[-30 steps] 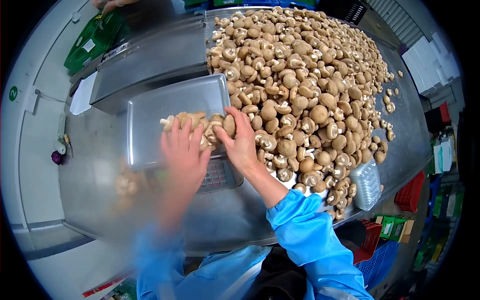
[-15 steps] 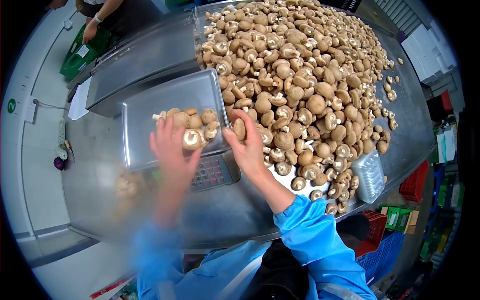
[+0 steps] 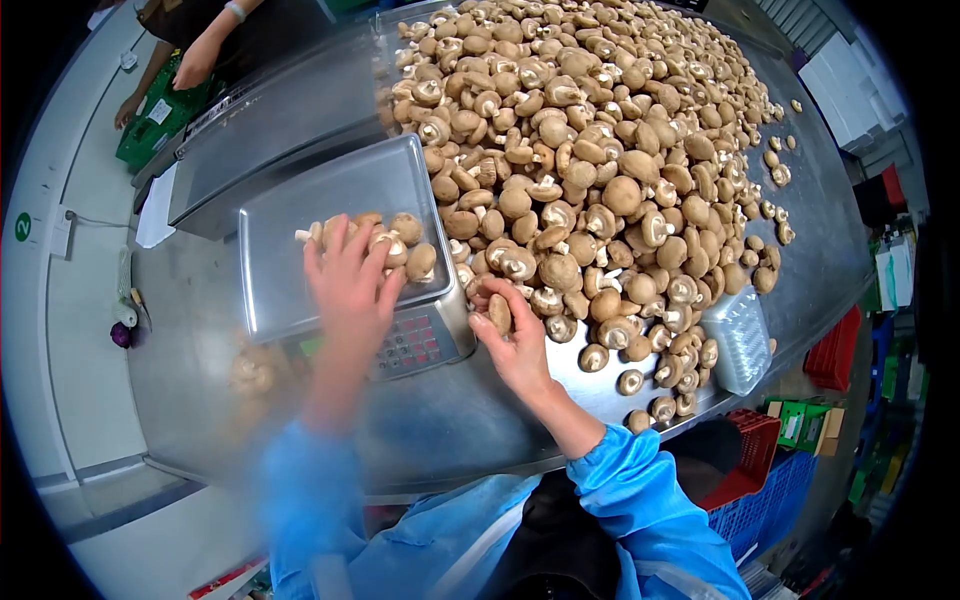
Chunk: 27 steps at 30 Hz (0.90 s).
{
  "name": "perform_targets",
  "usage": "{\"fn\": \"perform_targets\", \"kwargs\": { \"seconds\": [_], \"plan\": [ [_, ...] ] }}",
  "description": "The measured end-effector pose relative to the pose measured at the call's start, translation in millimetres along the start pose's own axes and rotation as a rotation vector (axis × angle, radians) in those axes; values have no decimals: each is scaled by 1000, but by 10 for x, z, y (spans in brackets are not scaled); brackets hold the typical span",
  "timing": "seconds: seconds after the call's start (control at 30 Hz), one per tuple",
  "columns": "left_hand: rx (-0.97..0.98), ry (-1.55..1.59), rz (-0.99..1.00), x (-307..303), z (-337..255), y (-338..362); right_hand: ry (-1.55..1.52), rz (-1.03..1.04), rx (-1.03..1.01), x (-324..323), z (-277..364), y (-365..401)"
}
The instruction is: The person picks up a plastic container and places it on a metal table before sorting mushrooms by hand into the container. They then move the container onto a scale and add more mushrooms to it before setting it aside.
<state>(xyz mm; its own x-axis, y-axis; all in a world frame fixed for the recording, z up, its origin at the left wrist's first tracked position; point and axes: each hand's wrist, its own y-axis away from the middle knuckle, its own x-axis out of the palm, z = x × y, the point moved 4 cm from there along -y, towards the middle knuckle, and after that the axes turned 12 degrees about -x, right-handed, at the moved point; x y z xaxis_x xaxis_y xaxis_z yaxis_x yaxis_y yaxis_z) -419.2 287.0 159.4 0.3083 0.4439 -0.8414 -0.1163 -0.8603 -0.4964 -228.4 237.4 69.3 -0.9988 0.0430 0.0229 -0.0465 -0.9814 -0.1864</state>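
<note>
My left hand (image 3: 350,285) is over the metal tray of the scale (image 3: 290,200), fingers spread on a small group of mushrooms (image 3: 405,228). It partly hides them, and its near side is blurred. Just right of the scale, my right hand (image 3: 512,335) has its fingers curled around a single mushroom (image 3: 499,314). The scale's keypad (image 3: 410,340) shows between my hands. A large heap of brown mushrooms (image 3: 620,150) lies behind and to the right of my right hand.
Clear plastic trays (image 3: 738,342) stand at the table's right edge. At the upper left, another person's hand (image 3: 198,60) is over a green crate (image 3: 150,125). Red (image 3: 745,455) and blue crates (image 3: 775,500) are below the table at the right.
My right hand has moved right and toward me, away from the tray's edge, with a mushroom in it. My left hand's fingers have shifted over the mushrooms. The other person's hands have moved at the crate.
</note>
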Motion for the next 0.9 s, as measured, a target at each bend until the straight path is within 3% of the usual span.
{"fn": "perform_targets", "kwargs": {
  "seconds": [0.13,0.2,0.23,0.4,0.47,0.63,0.7,0.8,0.9],
  "plan": [
    [-53,165,-25,-236,-77,163,-44,16,109,-215,-38,354],
    [-33,299,101,-207,-202,422,-4,44,144,-348,-59,609],
    [11,386,168,-144,-287,599,114,109,126,-417,-19,713],
    [-162,674,532,252,-984,1633,565,289,-129,-717,136,1107],
    [-200,771,656,367,-1219,1861,640,252,-198,-885,158,1162],
    [-49,668,735,522,-1670,1928,879,25,-336,-1206,281,996],
    [91,624,723,619,-1839,1955,773,-72,-338,-1369,295,999],
    [227,610,713,722,-2048,1991,881,-149,-336,-1783,452,1042],
    [372,603,742,746,-2301,2015,999,-406,-212,-2430,466,1289]
  ]
}}
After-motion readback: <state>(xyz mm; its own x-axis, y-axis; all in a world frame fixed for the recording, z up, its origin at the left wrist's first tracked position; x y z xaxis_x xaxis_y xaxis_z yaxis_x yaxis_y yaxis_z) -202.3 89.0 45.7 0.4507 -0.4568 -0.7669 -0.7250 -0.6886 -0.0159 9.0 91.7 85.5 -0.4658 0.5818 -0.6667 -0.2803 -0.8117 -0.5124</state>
